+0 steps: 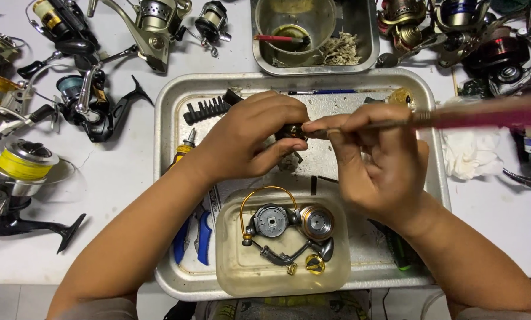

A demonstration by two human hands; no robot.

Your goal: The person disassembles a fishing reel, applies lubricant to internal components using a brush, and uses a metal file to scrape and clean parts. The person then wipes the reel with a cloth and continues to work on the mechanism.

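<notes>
1. Tub (230, 269): clear plastic, at the tray's near edge; holds a reel body (271, 222), a spool (316, 221) and small gold parts.
2. Tray (169, 178): metal, on a white surface (117, 172); blue-handled pliers (195, 237) lie at its left.
3. Left hand (245, 139): above the tray's middle, fingers curled shut around a small dark part (290, 131).
4. Right hand (378, 160): pinched closed on a brush (479, 114) with a pink handle, its tip touching the part.
5. Bit holder (206, 109): black, just beyond the left hand.
6. Second tray (366, 41): farther back, containing a bowl (322, 21).
7. Reels (22, 166): scattered on the surface left and far right; white cloth (473, 154) at right.
</notes>
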